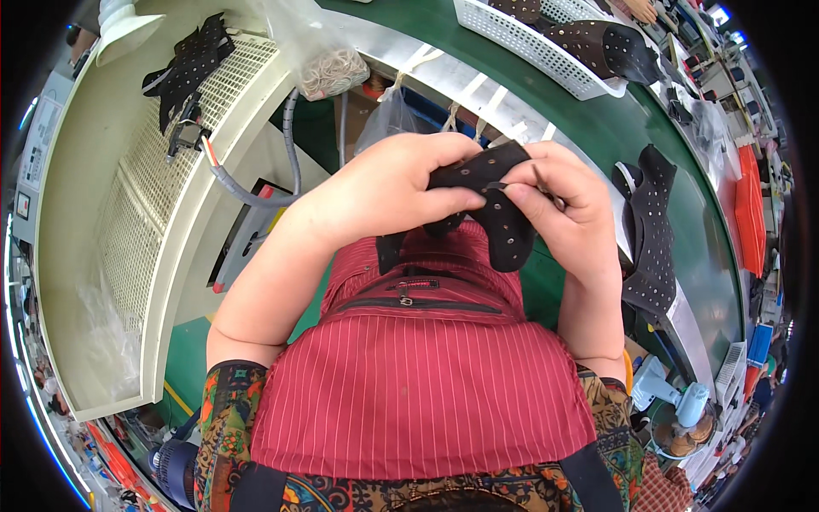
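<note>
A black shoe upper [509,232] dotted with small metal studs is held up in front of my apron [418,392], above my lap. My left hand [375,188] is closed on its left side, thumb below and fingers behind. With thumb and fingertips, my right hand [573,209] pinches its upper right edge, where a narrow strip or fold shows. Lower parts of the upper hang down beneath both hands. Whether my right fingertips also hold a small tool or thread I cannot make out.
Left stands a cream tray-like bench [102,247] with a mesh panel and a black studded piece [189,72]. A grey cable hose [294,145] runs beside it. Right, more studded uppers [653,226] lie on the green table [708,282]. A white basket [529,43] holds others. A small fan [682,410] stands lower right.
</note>
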Motion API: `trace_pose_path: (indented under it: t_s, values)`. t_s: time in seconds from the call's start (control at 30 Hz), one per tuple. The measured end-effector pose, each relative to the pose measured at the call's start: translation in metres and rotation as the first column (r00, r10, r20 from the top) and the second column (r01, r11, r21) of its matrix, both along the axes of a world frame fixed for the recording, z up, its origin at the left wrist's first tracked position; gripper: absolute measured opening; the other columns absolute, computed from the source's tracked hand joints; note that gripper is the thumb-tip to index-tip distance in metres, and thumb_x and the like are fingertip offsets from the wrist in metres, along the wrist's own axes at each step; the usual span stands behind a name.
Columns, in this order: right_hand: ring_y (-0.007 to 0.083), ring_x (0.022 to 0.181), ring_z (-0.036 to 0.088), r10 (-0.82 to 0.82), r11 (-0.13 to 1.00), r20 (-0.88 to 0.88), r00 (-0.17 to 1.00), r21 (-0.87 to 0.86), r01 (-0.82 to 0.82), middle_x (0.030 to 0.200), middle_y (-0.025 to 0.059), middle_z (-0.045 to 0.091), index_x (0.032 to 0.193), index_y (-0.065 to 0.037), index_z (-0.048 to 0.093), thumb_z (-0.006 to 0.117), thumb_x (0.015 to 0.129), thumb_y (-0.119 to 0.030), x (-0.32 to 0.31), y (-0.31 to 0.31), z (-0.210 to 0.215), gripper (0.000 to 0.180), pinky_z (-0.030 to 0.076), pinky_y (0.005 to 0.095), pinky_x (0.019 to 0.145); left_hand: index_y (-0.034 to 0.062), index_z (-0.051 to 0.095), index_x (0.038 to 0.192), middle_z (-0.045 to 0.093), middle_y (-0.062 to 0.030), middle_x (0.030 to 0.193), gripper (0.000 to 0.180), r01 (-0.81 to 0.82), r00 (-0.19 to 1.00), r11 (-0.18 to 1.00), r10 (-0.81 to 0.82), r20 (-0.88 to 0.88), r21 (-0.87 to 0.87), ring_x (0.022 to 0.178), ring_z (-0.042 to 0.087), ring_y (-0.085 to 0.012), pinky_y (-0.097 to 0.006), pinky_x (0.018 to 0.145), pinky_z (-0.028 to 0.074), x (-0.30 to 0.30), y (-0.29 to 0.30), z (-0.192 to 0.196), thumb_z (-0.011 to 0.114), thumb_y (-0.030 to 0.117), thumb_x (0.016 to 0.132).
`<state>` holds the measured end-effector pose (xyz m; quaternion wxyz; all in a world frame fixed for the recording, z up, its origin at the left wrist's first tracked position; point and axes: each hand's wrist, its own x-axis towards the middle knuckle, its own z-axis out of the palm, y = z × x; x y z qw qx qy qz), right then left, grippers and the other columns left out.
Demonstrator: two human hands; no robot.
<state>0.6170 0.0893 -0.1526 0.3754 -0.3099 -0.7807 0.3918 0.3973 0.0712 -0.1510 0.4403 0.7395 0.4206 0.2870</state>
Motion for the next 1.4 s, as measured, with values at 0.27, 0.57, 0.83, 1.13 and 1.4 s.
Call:
trace_pose_path:
  t_s: [0.27, 0.57, 0.83, 1.13, 1.4]
  values:
    - [0.0074, 0.069, 0.053, -0.290, 0.910, -0.314, 0.904, -0.384, 0.159, 0.091, 0.0064, 0.062, 0.090, 0.003, 0.065, 0.064, 0.082, 0.002, 0.024, -0.003, -0.020, 0.007, 0.039, 0.0189, 0.059, 0.0028, 0.057, 0.118, 0.063, -0.0121, 0.110, 0.043, -0.168, 0.938, 0.985, 0.145, -0.316, -0.046, 0.106, 0.059, -0.0238, -0.034, 0.093, 0.044, -0.039, -0.005, -0.108, 0.068, 0.008, 0.076]
    - [0.0045, 0.049, 0.039, -0.448, 0.819, -0.431, 0.783, -0.548, 0.167, 0.089, -0.0004, 0.055, 0.089, -0.006, 0.054, 0.061, 0.088, -0.013, 0.063, 0.006, -0.043, 0.009, 0.033, 0.0192, 0.045, 0.0061, 0.035, 0.141, 0.040, -0.0135, 0.141, 0.076, -0.045, 0.997, 0.946, 0.062, 0.043, -0.322, 0.133, 0.035, -0.0226, -0.034, 0.111, 0.025, -0.019, 0.035, -0.133, 0.070, 0.015, 0.074]
    - [0.0053, 0.050, 0.039, -0.673, 0.687, -0.484, 0.560, -0.689, 0.230, 0.078, -0.0012, 0.053, 0.091, -0.006, 0.057, 0.063, 0.087, -0.016, 0.079, 0.018, -0.049, 0.012, 0.032, 0.0204, 0.047, 0.0099, 0.027, 0.146, 0.029, -0.0174, 0.149, 0.082, 0.254, 0.882, 0.852, -0.010, 0.471, -0.457, 0.136, 0.031, -0.0245, -0.036, 0.109, 0.029, 0.010, 0.055, -0.163, 0.071, 0.026, 0.079]
    - [0.0049, 0.049, 0.039, -0.713, 0.645, -0.496, 0.496, -0.742, 0.185, 0.079, -0.0021, 0.052, 0.092, -0.008, 0.055, 0.061, 0.089, -0.016, 0.096, 0.015, -0.055, 0.011, 0.034, 0.0212, 0.048, 0.0009, 0.056, 0.120, 0.060, -0.0041, 0.114, 0.027, -0.223, 0.815, 0.822, 0.452, 0.363, -0.523, 0.102, 0.054, -0.0101, -0.025, 0.089, 0.044, 0.040, 0.077, -0.161, 0.051, 0.013, 0.096]
    - [0.0091, 0.052, 0.041, -0.811, 0.419, -0.403, 0.425, -0.906, -0.059, 0.063, -0.0009, 0.047, 0.093, -0.004, 0.058, 0.059, 0.090, -0.011, 0.075, -0.011, -0.089, 0.008, 0.033, 0.0256, 0.051, -0.0004, 0.062, 0.099, 0.065, -0.0059, 0.090, 0.012, -0.522, 0.849, 0.741, 0.502, 0.166, 0.423, 0.078, 0.060, -0.0132, -0.025, 0.072, 0.047, 0.028, 0.115, -0.045, 0.057, 0.009, 0.092]
